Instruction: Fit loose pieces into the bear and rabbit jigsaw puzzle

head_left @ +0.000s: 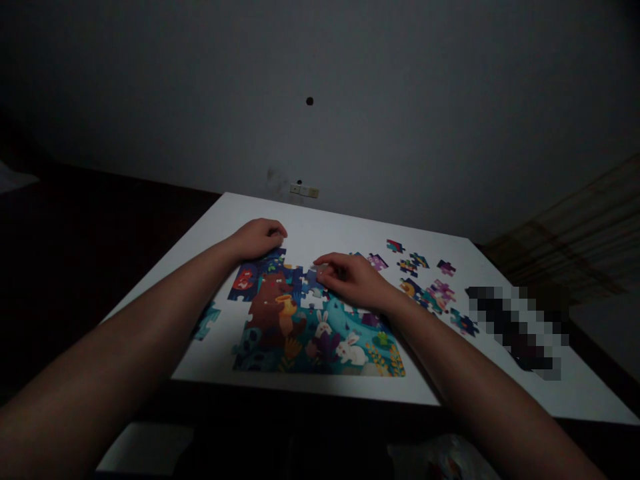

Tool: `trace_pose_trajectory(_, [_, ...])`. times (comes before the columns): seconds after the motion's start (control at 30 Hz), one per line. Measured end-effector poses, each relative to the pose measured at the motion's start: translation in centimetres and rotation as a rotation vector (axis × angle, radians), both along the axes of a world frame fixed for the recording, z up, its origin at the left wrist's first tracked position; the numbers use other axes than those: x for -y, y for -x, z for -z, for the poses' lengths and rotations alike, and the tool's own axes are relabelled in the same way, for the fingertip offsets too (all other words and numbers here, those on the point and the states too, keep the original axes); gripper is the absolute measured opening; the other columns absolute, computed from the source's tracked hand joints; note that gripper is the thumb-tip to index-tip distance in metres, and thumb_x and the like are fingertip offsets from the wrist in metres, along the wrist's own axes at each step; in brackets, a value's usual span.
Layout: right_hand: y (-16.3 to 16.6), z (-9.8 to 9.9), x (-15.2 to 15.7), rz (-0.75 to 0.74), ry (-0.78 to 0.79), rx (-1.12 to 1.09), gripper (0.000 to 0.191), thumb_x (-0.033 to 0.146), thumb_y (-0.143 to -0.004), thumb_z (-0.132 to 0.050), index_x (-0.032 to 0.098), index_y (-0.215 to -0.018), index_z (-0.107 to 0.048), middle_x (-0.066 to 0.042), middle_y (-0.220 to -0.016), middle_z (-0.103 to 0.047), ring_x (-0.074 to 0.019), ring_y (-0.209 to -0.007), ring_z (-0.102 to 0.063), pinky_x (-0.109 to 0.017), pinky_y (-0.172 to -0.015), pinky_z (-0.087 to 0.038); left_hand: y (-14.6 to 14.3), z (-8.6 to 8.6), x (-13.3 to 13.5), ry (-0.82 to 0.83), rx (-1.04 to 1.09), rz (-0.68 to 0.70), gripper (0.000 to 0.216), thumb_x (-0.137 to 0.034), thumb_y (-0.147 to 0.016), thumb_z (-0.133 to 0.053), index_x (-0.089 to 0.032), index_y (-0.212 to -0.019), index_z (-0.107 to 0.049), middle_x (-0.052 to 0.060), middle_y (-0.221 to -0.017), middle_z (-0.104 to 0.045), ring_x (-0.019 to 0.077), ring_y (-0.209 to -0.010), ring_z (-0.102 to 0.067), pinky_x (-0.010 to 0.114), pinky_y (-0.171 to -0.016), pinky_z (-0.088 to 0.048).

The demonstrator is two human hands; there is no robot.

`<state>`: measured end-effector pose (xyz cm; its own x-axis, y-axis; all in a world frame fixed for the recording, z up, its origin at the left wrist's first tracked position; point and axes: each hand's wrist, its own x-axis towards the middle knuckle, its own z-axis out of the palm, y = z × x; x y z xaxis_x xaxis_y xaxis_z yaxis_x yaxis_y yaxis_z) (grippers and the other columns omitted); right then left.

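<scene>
A partly assembled jigsaw puzzle lies on the white table, showing a brown bear, white rabbits and plants. At its upper left edge rests my left hand, fingers curled down beside a dark blue piece; whatever is under the fingertips is hidden. Over the puzzle's upper middle, my right hand has thumb and fingers pinched at a pale bluish puzzle piece, close to a gap where white table shows through. Part of the puzzle's upper right is covered by my right hand.
Several loose puzzle pieces are scattered on the right of the white table. A teal piece lies by my left forearm. A dark, pixelated object is near the right edge. A wall socket sits behind the table.
</scene>
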<state>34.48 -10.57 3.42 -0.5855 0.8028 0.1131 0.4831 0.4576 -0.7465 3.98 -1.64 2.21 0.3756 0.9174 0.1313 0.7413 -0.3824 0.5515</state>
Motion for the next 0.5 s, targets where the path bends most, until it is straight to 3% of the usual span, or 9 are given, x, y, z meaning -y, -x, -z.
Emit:
trace_pose_trajectory(0.1, [-0.14, -0.12, -0.11, -0.029, -0.07, 0.049, 0.037, 0.038, -0.104, -0.066, 0.028, -0.138, -0.073, -0.006, -0.107, -0.081, -0.0205, -0.088, -0.071, -0.037, -0.083, -0.055, -0.05, -0.12, 0.1, 0.001, 0.008, 0.001, 0.041, -0.041, -0.082, -0.058, -0.021, -0.11, -0.081, 0.009, -0.102, -0.08, 0.0263, -0.093, -0.071, 0.039, -0.088, -0.053])
trace_pose_trajectory(0.23, [-0.32, -0.46, -0.15, -0.091, -0.161, 0.121, 0.026, 0.032, -0.105, -0.063, 0.029, -0.124, -0.08, -0.006, -0.114, -0.081, -0.0223, -0.099, -0.072, -0.039, -0.091, -0.054, -0.04, -0.05, 0.07, -0.006, 0.007, 0.004, 0.041, -0.04, -0.082, -0.058, -0.021, -0.11, -0.081, 0.01, -0.105, -0.08, 0.0272, -0.095, -0.072, 0.039, -0.088, -0.053])
trace_pose_trajectory(0.5, [-0.28, -0.89, 0.27, 0.008, -0.179, 0.07, 0.023, 0.037, -0.103, -0.066, 0.032, -0.122, -0.079, -0.005, -0.117, -0.08, -0.0229, -0.103, -0.072, -0.038, -0.092, -0.054, 0.01, 0.14, -0.11, -0.006, -0.002, 0.004, 0.04, -0.041, -0.083, -0.057, -0.022, -0.11, -0.08, 0.008, -0.105, -0.081, 0.0259, -0.096, -0.072, 0.037, -0.088, -0.053])
